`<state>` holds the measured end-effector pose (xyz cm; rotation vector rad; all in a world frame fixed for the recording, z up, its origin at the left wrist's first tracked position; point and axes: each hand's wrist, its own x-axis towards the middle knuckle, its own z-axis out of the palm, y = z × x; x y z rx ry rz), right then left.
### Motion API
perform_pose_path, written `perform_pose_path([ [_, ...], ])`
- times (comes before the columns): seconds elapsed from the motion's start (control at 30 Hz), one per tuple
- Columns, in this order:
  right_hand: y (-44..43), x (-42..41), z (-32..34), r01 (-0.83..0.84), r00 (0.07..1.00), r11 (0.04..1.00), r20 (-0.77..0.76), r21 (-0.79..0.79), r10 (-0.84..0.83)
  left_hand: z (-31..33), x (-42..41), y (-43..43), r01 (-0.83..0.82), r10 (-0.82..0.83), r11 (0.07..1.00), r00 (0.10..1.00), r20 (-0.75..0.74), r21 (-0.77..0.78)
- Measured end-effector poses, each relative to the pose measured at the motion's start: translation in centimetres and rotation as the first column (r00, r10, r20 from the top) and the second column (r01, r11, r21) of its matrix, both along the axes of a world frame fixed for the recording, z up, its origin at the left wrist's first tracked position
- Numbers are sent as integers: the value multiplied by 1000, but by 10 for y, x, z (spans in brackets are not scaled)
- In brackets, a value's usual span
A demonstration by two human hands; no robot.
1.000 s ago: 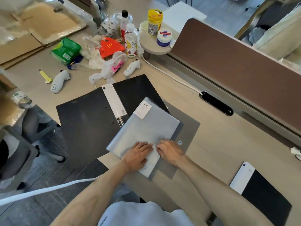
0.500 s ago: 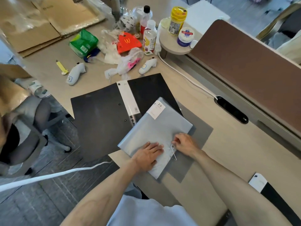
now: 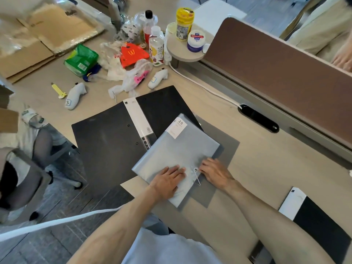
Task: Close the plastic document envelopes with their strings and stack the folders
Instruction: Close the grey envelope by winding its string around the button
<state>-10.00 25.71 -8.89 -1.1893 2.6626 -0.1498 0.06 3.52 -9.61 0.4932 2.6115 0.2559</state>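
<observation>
A translucent grey plastic envelope (image 3: 177, 151) with a white "20" label lies on the desk, over a darker grey folder (image 3: 226, 145) and the corner of an open black folder (image 3: 110, 141). My left hand (image 3: 167, 181) presses flat on the envelope's near end, fingers together. My right hand (image 3: 215, 172) rests at the envelope's right edge, fingertips pinching the white string (image 3: 197, 177) beside the round button. The string hangs in a loop toward me. A second black folder (image 3: 316, 220) with a white spine lies at the lower right.
Clutter fills the far desk: bottles (image 3: 157, 47), a yellow jar (image 3: 184, 23), a red paper bag (image 3: 132, 55), a green packet (image 3: 82, 60), plastic bags, two white controllers (image 3: 75, 95). A brown divider (image 3: 276, 67) runs along the right. A white cable (image 3: 200, 86) crosses the desk. A seated person's legs show at left.
The camera view shifted. My right hand moved from the envelope's near middle to its right edge and took hold of the string. My left hand stayed pressed on the envelope.
</observation>
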Motion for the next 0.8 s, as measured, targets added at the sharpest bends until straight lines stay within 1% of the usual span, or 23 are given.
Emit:
perform_pose_path([
  [0.07,3,2,-2,-54,997,998,-57,20,55,3,0,3,-5,5,1000,1000,22,-24],
  [0.17,6,8,-5,-102,990,994,-106,-33,98,7,0,8,-35,38,998,997,74,-44],
  [0.33,1,21,-6,-97,984,993,-154,-72,85,13,-3,16,-71,79,996,985,153,-54],
  [0.4,-1,27,-12,-19,994,995,-110,-95,8,14,-4,17,-61,71,996,984,162,-65],
  [0.47,-1,31,-16,134,991,979,-8,-157,-136,16,-4,17,-54,64,996,985,161,-68],
  [0.53,-2,34,-16,304,951,931,128,-203,-282,17,-5,16,-51,62,996,983,171,-70],
  [0.57,-3,33,-16,370,923,907,191,-200,-335,17,-6,16,-48,60,996,982,181,-71],
  [0.63,-4,33,-14,435,885,883,266,-177,-382,17,-7,15,-44,57,997,979,195,-70],
  [0.8,-8,34,-7,493,847,853,321,-172,-424,17,-7,16,-40,54,996,979,195,-74],
])
